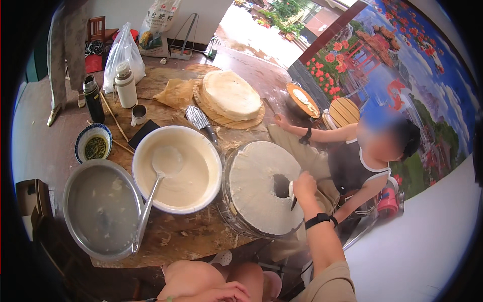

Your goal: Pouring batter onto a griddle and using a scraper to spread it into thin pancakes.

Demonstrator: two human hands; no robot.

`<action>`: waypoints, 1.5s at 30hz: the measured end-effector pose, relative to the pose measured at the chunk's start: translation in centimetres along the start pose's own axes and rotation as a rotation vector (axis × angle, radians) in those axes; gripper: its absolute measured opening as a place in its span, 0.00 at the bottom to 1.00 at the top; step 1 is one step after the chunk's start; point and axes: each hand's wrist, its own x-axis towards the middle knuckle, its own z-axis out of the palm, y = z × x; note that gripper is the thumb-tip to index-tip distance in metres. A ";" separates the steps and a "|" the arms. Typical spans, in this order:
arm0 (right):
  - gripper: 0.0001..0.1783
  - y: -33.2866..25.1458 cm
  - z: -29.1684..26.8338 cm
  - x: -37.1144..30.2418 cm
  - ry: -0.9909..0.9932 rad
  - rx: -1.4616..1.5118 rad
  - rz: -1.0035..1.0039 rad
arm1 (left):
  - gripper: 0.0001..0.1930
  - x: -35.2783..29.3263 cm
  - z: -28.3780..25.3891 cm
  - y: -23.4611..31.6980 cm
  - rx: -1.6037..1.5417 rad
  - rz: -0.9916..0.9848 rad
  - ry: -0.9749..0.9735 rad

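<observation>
Fingers of the right hand [304, 185] are closed around a small white scraper with a dark handle [292, 194], its edge laid on the pale thin batter sheet covering the round griddle [261, 189], just right of the dark bare patch [281, 185] where the sheet has not closed. The left hand [229, 292] rests on the person's knee at the bottom edge, fingers loosely curled and holding nothing.

Judging from this, the sheet looks thin enough to tear if the scraper digs in, and the hole may stay open or scorch if the plate is hot. A wrist so close to the griddle could also get burnt.

Going left to right from the griddle as landmark: far left of it sits a wide grey metal basin of cloudy water [102, 208], with a small blue-rimmed bowl of green paste [94, 145] above that. Next, just left of the griddle, a big white bowl of cream batter [177, 168] holds a long metal ladle [153, 191]. Beyond the griddle lies a stack of finished pale flatbreads on a woven tray [230, 96]. Right of the griddle sits another person in a dark sleeveless top [352, 166].

All of it stands on a rough, flour-streaked wooden tabletop [176, 234]. Behind the seated person a painted mural wall [402, 65] rises, and an open doorway beyond the flatbreads shows wet ground.
</observation>
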 end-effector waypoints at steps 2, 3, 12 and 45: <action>0.16 -1.9 -0.3 0.0 0.005 0.000 -0.046 | 0.11 -0.1 -0.2 0.0 -0.024 0.011 -0.004; 0.16 -2.9 -0.4 0.5 0.026 0.009 -0.114 | 0.11 -0.2 -0.2 0.0 -0.025 0.010 0.000; 0.17 -3.2 -1.1 0.5 0.020 -0.024 -0.186 | 0.12 -0.3 -0.2 0.3 -0.007 0.022 -0.015; 0.05 6.8 -1.9 -2.6 0.250 0.191 -1.021 | 0.10 1.3 1.7 0.4 -0.008 -0.018 0.025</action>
